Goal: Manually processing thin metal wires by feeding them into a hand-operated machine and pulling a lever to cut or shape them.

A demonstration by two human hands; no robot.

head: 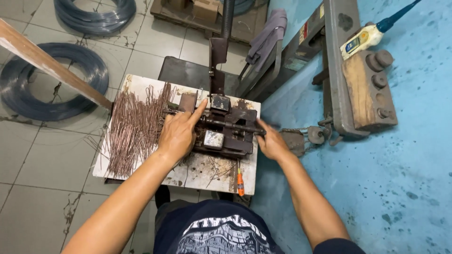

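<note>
A dark metal bending jig [230, 129] is fixed on a small worn white table [197, 171]. My left hand [179, 134] rests on the jig's left side, fingers reaching to its horizontal rod; whether a wire is under it is hidden. My right hand [269, 141] grips the rod's right end at the table edge. A pile of bent rusty wire pieces [134, 127] lies just left of my left hand.
An orange-handled screwdriver [239, 181] lies at the table's front edge. A wooden stick [52, 66] slants in from the left. Coils of dark wire [47, 80] lie on the tiled floor. A grey machine frame with a wooden block [362, 89] stands on the right.
</note>
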